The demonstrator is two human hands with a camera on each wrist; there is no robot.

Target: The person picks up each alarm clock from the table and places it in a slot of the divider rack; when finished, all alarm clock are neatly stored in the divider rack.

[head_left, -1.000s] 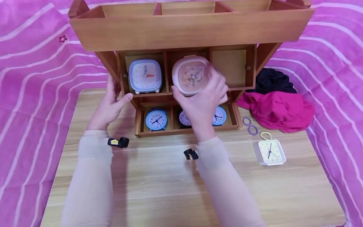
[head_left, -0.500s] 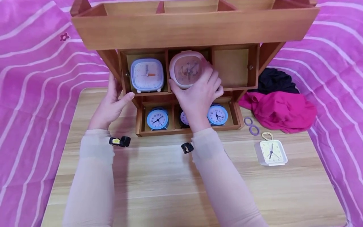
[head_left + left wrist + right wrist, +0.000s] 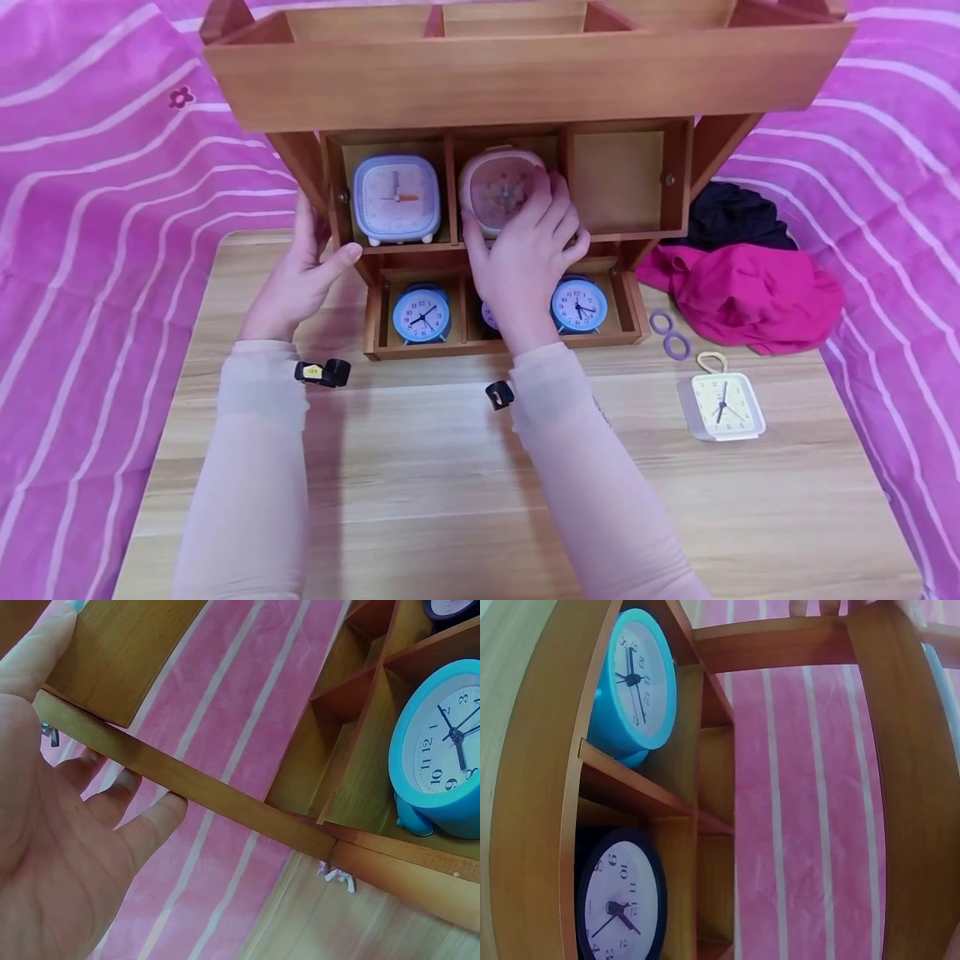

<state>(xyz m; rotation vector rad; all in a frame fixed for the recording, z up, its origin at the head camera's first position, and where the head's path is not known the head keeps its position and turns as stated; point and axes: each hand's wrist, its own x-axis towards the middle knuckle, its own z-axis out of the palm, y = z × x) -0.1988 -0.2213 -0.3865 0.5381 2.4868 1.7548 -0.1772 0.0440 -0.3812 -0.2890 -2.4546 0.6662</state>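
A three-tier wooden rack stands on the table. My left hand grips the left side of its middle tier, thumb at the front; in the left wrist view its fingers curl behind a side bar. My right hand holds a pink alarm clock inside the tier's middle compartment, covering the clock's lower right. To its left sits a pale blue-purple alarm clock. Below, blue round alarm clocks flank a dark-rimmed one, which my right wrist mostly hides in the head view.
On the table at right lies a white square alarm clock, with a yellow loop and linked purple rings behind it. Magenta cloth and black cloth are bunched beside the rack. Pink striped fabric surrounds the table.
My right hand has brought the pink clock leftward, then deeper into the middle compartment. My left hand keeps its grip on the rack. The head view has shifted slightly.
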